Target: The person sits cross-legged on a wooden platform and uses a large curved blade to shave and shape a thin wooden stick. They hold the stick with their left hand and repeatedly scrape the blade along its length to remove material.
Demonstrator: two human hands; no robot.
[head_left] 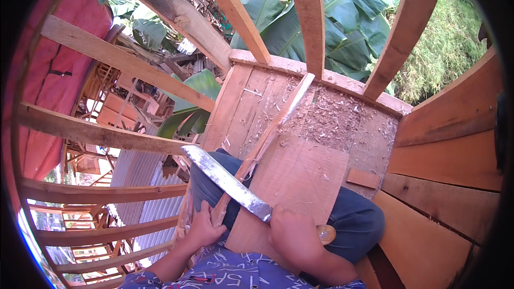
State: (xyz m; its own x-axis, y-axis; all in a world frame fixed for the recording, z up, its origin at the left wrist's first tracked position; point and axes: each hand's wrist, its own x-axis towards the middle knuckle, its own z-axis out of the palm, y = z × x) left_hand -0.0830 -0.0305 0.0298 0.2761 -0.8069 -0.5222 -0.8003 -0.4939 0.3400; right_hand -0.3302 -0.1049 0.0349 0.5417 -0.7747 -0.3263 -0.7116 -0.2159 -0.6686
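In my right hand (pixel 293 231) is the handle of a machete; its round wooden end shows past my fist. The long machete blade (pixel 227 181) is pale and blotched, and points up and to the left. It crosses over a long, narrow wooden stick (pixel 276 123), close to the stick's near end. My left hand (pixel 204 225) grips that near end. From there the stick slants away to the far edge of the floor, its far part whiter and shaved. A wide flat board (pixel 300 174) lies across my lap, under my right hand.
Wood shavings (pixel 334 115) litter the plank floor (pixel 235 101). A small wooden block (pixel 362 177) lies by my right knee. Upright slats (pixel 123 69) fence the left and far sides; a plank wall (pixel 444 166) stands on the right. Banana leaves (pixel 278 16) hang outside.
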